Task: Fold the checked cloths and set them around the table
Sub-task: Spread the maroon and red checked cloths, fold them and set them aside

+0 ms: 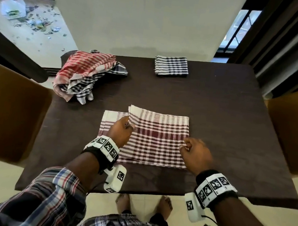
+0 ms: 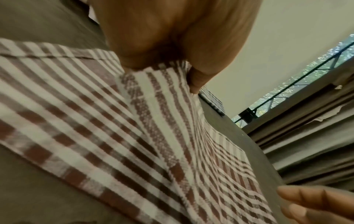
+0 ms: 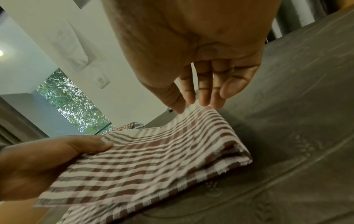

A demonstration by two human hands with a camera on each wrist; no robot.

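My left fingers [image 1: 129, 126] pinch a flap of the maroon cloth [image 1: 156, 142] – right fingers [image 1: 187, 143] nip the opposite edge, to tension it for folding

On your dark brown table [image 1: 228, 123], the maroon checked cloth [image 1: 159, 142] lies partly folded near your edge. A folded black checked cloth [image 1: 171, 66] sits by the far edge, and a heap of loose checked cloths [image 1: 87, 74] fills the far-left corner.

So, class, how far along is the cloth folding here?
Done: one black checked cloth lies folded at the far edge of the table. In hand: the left hand and right hand pinch the maroon cloth, partly folded. Left: a pile of unfolded cloths at the far left corner, to fold and place.
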